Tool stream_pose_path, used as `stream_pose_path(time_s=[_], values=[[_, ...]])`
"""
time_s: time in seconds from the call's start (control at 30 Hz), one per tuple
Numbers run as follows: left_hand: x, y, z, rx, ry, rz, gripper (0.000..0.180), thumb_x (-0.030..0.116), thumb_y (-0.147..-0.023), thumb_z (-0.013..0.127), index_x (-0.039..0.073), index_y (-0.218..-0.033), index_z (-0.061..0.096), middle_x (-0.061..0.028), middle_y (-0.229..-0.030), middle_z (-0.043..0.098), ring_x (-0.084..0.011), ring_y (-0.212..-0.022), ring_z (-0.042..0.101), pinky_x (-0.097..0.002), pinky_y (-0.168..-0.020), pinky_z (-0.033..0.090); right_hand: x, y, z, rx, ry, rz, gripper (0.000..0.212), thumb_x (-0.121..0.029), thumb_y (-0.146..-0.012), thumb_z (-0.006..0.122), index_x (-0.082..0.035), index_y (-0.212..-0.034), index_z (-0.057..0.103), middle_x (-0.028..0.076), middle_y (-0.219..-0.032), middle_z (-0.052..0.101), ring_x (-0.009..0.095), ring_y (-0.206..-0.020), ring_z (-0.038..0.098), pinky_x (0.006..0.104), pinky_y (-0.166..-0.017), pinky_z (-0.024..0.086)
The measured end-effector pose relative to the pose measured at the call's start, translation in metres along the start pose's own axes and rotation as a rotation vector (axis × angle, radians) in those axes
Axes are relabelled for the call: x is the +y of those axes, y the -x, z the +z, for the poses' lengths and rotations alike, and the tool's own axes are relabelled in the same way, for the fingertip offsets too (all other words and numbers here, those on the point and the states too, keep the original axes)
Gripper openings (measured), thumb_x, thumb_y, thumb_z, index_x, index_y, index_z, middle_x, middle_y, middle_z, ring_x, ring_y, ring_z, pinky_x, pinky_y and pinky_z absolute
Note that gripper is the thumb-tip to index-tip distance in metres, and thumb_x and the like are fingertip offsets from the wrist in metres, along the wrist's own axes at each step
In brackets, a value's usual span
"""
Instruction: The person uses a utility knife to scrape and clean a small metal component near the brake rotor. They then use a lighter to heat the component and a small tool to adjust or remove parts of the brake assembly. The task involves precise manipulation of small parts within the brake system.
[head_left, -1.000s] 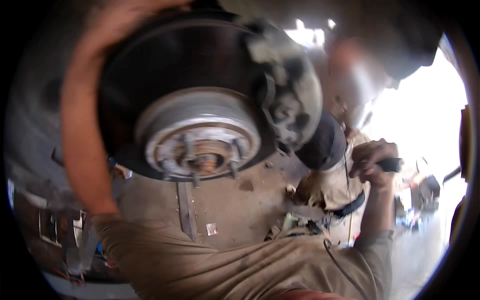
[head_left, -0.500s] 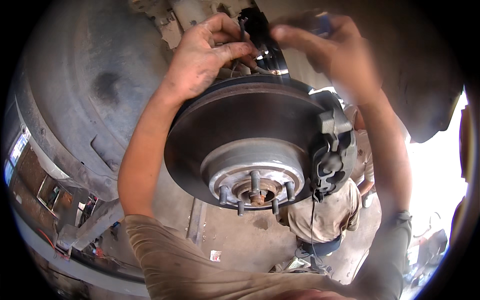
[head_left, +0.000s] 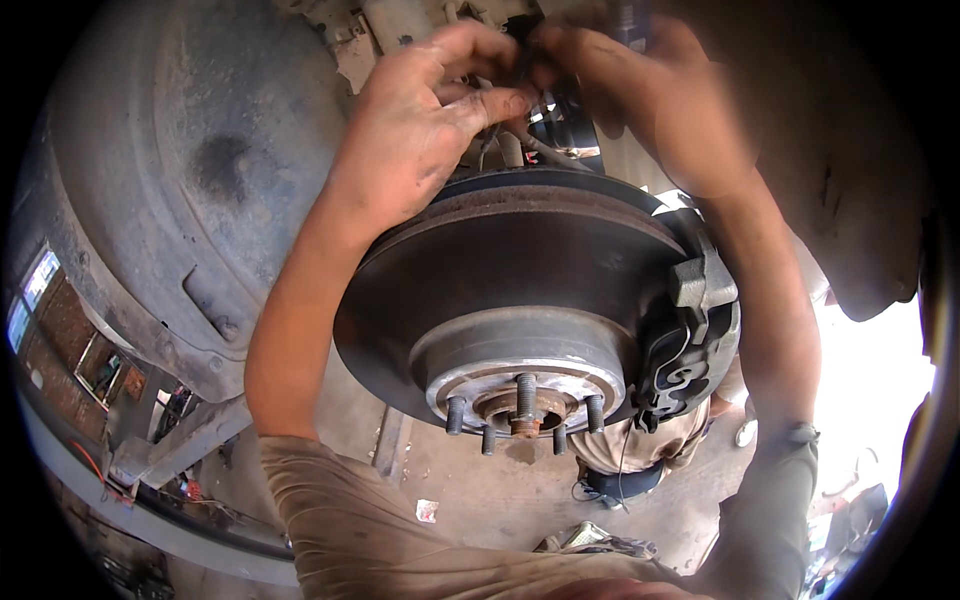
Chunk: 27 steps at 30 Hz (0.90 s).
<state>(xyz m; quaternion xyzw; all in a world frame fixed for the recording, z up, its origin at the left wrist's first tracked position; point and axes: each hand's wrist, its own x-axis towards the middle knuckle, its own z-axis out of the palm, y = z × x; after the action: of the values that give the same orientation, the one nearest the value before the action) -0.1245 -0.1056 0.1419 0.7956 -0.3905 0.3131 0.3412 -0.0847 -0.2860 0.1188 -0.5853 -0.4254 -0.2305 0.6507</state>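
Above a brake disc point(head_left: 500, 250), my left hand point(head_left: 415, 125) is closed, thumb and fingers pinching a thin cable point(head_left: 545, 150) that runs down behind the disc. My right hand point(head_left: 665, 105), smeared by motion, meets the left fingertips at the cable. A dark blue object point(head_left: 632, 25) is tucked in the right hand; its kind is not clear. The pinched spot itself is dark and mostly covered by fingers. On the disc's right side sits a grey brake caliper point(head_left: 690, 340), close to my right forearm. Threaded studs ring the hub point(head_left: 525, 385).
A large grey wheel-arch panel point(head_left: 200, 200) curves along the left. Dark bodywork point(head_left: 840, 170) hangs at the upper right. Below the disc, a person in a tan shirt point(head_left: 640, 445) is low near the floor. A metal beam point(head_left: 190, 450) stands at lower left.
My right hand has moved left, and its fingers now meet those of my left hand. The disc and caliper appear lower and slightly farther right in view.
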Motion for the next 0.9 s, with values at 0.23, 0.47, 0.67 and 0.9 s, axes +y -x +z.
stream_pose_path(time_s=[0.23,0.47,0.67,0.9], values=[[0.021,0.022,0.009,0.190,-0.247,0.164,0.027,-0.004,-0.078,0.068,-0.003,-0.104,0.060,-0.0103,-0.089,0.066,-0.0168,-0.081,0.068,-0.0225,-0.070,0.054,0.000,0.013,0.015,-0.021,-0.116,-0.056,0.012,-0.009,-0.084,0.062,-0.001,-0.076,0.063,-0.002,-0.065,0.057,0.006,-0.059,0.049,0.0238,-0.054,0.040],[0.003,0.036,0.009,0.201,-0.133,0.138,0.018,-0.004,-0.079,0.067,-0.005,-0.096,0.061,-0.0115,-0.088,0.066,-0.0181,-0.073,0.068,-0.0229,-0.062,0.054,0.011,0.024,0.016,-0.149,-0.180,0.118,0.018,-0.016,-0.084,0.061,-0.002,-0.074,0.063,-0.001,-0.059,0.053,0.006,-0.051,0.045,0.0225,-0.046,0.034],[-0.017,0.027,-0.003,0.123,-0.082,0.192,0.014,-0.001,-0.081,0.066,-0.001,-0.094,0.062,-0.0095,-0.086,0.066,-0.0195,-0.070,0.068,-0.0237,-0.059,0.053,0.014,0.017,0.018,-0.165,-0.066,0.188,0.021,-0.019,-0.085,0.060,-0.003,-0.073,0.062,-0.001,-0.057,0.052,0.006,-0.050,0.045,0.0225,-0.045,0.033],[-0.015,0.021,0.008,0.086,0.024,0.067,0.010,-0.005,-0.081,0.061,-0.001,-0.091,0.062,-0.0041,-0.084,0.061,-0.0107,-0.070,0.062,-0.0196,-0.060,0.046,0.042,0.011,0.010,-0.229,-0.238,0.098,0.031,-0.029,-0.084,0.058,-0.002,-0.069,0.058,0.002,-0.057,0.053,0.007,-0.047,0.048,0.0217,-0.044,0.036]])
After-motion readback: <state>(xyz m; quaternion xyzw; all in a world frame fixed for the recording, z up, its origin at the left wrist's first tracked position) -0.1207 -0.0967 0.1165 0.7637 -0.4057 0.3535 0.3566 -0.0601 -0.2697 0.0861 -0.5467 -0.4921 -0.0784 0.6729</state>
